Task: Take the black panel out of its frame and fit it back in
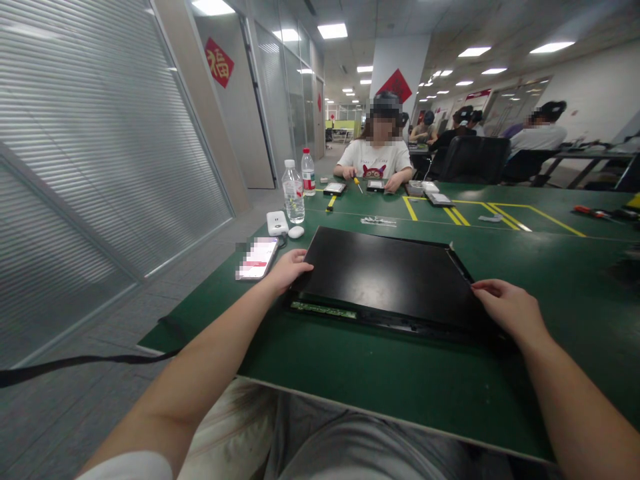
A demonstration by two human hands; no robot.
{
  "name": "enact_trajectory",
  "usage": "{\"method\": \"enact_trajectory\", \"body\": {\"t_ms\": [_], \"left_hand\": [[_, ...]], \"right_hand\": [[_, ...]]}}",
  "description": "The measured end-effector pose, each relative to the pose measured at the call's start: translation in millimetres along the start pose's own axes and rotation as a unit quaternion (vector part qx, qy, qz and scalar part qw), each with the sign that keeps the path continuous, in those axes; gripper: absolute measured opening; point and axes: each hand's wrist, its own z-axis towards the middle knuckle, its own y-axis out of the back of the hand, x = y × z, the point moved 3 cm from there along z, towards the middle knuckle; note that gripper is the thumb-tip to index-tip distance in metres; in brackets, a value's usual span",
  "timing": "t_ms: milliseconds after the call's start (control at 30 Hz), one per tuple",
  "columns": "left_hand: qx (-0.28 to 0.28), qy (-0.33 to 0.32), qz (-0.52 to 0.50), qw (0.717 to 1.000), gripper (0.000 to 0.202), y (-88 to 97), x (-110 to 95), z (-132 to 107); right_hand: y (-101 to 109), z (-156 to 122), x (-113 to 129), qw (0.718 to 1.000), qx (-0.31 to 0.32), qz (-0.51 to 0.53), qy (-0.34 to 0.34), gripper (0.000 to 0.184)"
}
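We hold a flat black panel (380, 270) near the front edge of the desk (400, 383), its long axis roughly parallel to that edge: our left hand (289, 270) grips its left side, thumb on top, our right hand (513, 307) pinches the opposite rim.

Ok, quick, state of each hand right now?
Left hand: closed on the left edge of the black display panel.
Right hand: closed at the same panel's right edge.

Left hand (290, 269), right hand (511, 309) holding opposite edges of black panel (380, 273) on green table (385, 373).
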Motion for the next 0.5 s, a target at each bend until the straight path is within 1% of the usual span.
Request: {"method": "enact_trajectory", "body": {"t_ms": [200, 367, 500], "left_hand": [[0.008, 0.0, -0.005, 1.0, 0.049, 0.4, 0.8, 0.3], [0.031, 0.0, -0.01, 0.999, 0.056, 1.5, 2.5, 2.4], [0.022, 0.009, -0.025, 0.999, 0.055, 2.5, 4.0, 3.3]], "right_hand": [[2.9, -2.8, 4.9, 1.0, 0.007, 0.004, -0.014, 0.02], [4.3, -3.8, 7.3, 1.0, 0.007, 0.0, -0.009, 0.018], [5.7, -5.2, 9.7, 1.0, 0.016, -0.003, -0.02, 0.018]]}}
